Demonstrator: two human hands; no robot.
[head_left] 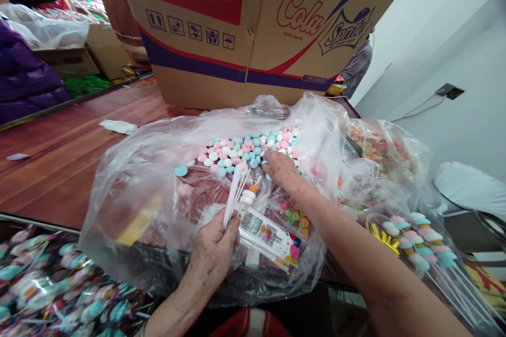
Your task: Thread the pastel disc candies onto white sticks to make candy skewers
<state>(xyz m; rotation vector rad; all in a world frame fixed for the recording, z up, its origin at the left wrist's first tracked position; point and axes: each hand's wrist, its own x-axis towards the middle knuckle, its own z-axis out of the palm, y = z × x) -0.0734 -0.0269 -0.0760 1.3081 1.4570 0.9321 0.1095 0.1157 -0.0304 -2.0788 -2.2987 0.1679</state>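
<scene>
My left hand (217, 239) is closed around a bundle of white sticks (234, 192) that point up and away from me. By the stick tips, one skewer carries white and orange candies (249, 196). My right hand (281, 167) reaches into a pile of pink, white and blue marshmallow-like candies (233, 155), its fingers curled together at the near edge. What lies between those fingertips is hidden. The pile rests on a clear plastic bag (138, 168). Printed labels (271, 237) lie beside my left hand, and green and orange ring candies (294, 216) sit under my right forearm.
A large cardboard box (205, 76) stands across the back of the wooden table (71, 152). Many wrapped candy skewers (59, 284) fill the lower left. Assembled skewers (425, 242) and yellow ties (383, 238) lie at right, near a bag of gummy candies (387, 150). People are partly visible behind the box.
</scene>
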